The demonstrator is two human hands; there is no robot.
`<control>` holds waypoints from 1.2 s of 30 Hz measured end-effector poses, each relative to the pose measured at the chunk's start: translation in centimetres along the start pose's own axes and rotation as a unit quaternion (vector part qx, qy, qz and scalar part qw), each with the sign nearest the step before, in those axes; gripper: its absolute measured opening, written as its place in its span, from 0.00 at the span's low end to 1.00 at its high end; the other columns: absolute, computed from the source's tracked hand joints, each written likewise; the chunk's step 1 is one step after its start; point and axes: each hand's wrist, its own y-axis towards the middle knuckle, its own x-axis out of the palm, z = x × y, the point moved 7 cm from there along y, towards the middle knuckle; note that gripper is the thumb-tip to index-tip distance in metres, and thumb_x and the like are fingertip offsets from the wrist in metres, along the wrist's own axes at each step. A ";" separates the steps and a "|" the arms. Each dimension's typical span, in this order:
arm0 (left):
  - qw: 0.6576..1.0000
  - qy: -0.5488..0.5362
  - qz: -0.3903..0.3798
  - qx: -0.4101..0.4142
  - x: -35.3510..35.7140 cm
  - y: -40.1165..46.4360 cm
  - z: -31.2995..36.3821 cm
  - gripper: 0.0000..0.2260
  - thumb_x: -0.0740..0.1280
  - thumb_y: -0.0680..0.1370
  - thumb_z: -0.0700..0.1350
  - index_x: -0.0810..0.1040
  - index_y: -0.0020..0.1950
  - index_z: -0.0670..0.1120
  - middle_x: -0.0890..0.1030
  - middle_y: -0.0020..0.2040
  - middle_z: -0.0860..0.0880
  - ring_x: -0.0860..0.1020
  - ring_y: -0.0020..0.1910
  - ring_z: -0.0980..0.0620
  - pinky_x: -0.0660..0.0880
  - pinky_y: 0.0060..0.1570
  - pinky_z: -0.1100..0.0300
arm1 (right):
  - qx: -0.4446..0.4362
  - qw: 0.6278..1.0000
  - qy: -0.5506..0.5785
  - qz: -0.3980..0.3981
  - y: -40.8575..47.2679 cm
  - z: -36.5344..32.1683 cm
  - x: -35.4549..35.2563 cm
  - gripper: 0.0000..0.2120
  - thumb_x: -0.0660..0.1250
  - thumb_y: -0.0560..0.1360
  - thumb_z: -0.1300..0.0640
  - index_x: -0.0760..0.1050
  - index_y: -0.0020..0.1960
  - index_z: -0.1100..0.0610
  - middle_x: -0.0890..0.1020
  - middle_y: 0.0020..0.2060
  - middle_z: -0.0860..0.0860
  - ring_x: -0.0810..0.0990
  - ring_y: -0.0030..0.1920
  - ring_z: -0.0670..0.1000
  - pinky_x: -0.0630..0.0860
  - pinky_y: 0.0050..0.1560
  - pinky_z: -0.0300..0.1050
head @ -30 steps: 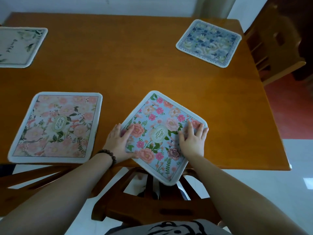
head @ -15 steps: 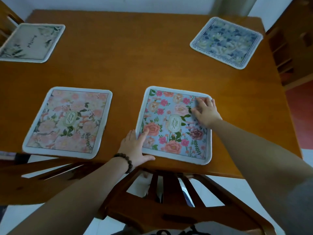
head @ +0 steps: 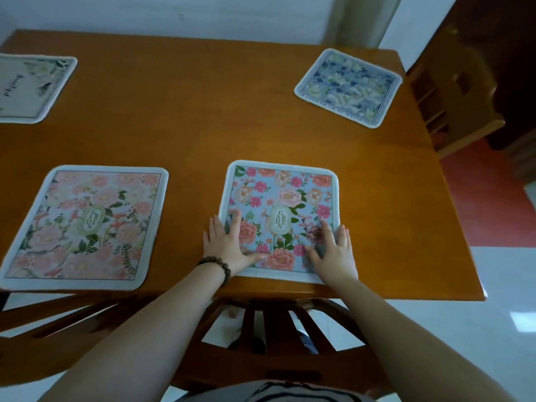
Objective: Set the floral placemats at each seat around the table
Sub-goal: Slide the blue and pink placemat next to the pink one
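Both hands lie flat with fingers spread, holding nothing: the left hand (head: 224, 246) presses the near-left corner of the blue floral placemat (head: 280, 219), half on the mat and half on the wood, and the right hand (head: 333, 253) covers its near-right corner. This mat sits square to the near edge of the table (head: 232, 111), directly above the chair back (head: 269, 320). It looks thin, light and limp, a soft fabric with a stitched border, so I judge it slides easily under flat palms and is best lifted by pinching two corners. Left of it lies the pink placemat (head: 87, 224); farther off sit the pale placemat (head: 32, 85) and the navy placemat (head: 349, 87), which lies turned askew. No containers are visible.
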 end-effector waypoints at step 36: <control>0.994 0.104 0.006 0.022 2.7 -4.5 -1.9 0.64 0.72 0.55 0.74 0.36 0.77 0.54 0.36 0.78 0.44 0.35 0.76 0.44 0.42 0.73 0.46 | -0.037 0.984 -0.146 -0.095 -5.1 2.0 1.0 0.60 0.68 0.61 0.25 0.30 0.75 0.41 0.32 0.75 0.61 0.28 0.73 0.63 0.33 0.70 0.66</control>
